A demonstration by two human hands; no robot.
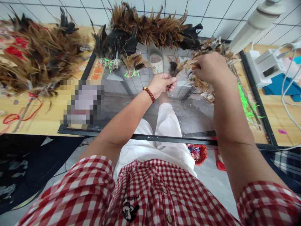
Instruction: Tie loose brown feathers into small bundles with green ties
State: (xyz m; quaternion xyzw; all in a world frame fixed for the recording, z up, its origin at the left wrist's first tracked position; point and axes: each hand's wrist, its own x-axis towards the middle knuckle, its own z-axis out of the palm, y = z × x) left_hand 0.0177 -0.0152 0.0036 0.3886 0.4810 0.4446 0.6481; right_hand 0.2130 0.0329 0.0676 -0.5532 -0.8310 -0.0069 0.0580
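Observation:
Between thumb and fingers, my left hand (163, 83) pinches a small bunch of black and brown feathers (174, 67) above the glass. Reaching in from the right, my right hand (212, 66) has its fingers closed around a light brown feather (188, 64), which extends toward that bunch. Whether the feather touches the bunch, I cannot tell. Behind and below my right hand lies a pile of brown feathers (203, 84), partly hidden by it. A small patterned cup (156, 64) stands just beyond my left hand. Left of the cup is a little brown feather bundle (133, 64) with green ties.
A black-framed glass sheet (188, 137) covers the wooden table. Along the tiled wall lies a long row of feathers (150, 26). More feathers (47, 59) cover the left side. Green strips (246, 102), a pale post (257, 26) and a power adapter (261, 67) are at right.

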